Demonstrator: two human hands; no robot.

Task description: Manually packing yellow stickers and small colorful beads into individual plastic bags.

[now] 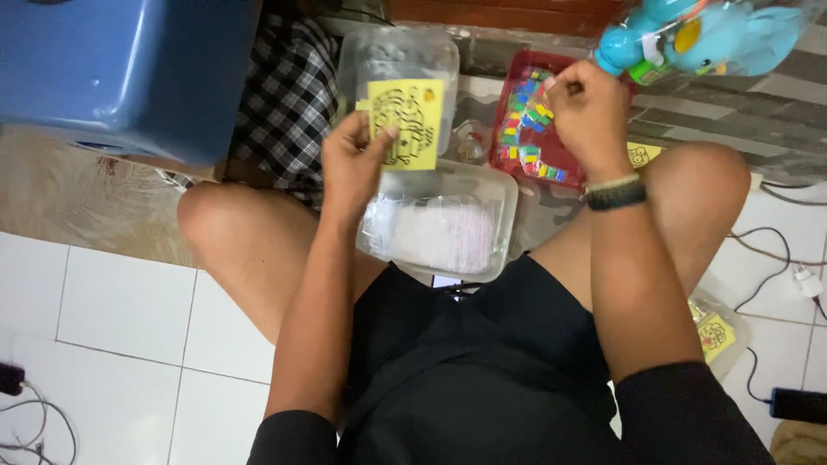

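Left hand [351, 164] pinches a flat yellow card [407, 123], thumb across its printed black pattern. Right hand [588, 112], fingertips bunched together, hovers just above the red tray [510, 103] of small glossy coloured pieces [527, 129].

— Where can we pass? Our knees hem in the middle: between them the clear tub [448, 220] fills the floor, touching our lap edge.

— And beyond it?

— A second clear tub [396, 65] stands behind, with the red tray [517, 129] just beside it on the right. A narrow gap between the two holds a small clear piece we can't make out.

— Above the tray?

— Our right hand [590, 116] hangs over it, and the blue toy [706, 39] crowds the far right corner.

— The left side?

— The blue stool [121, 73] and checked cloth [284, 95] block far left. Our left hand [353, 168] with the yellow card [405, 125] covers the far tub's front. White tiles [121, 301] outside our left knee lie open; cables [775, 258] cross the right floor.
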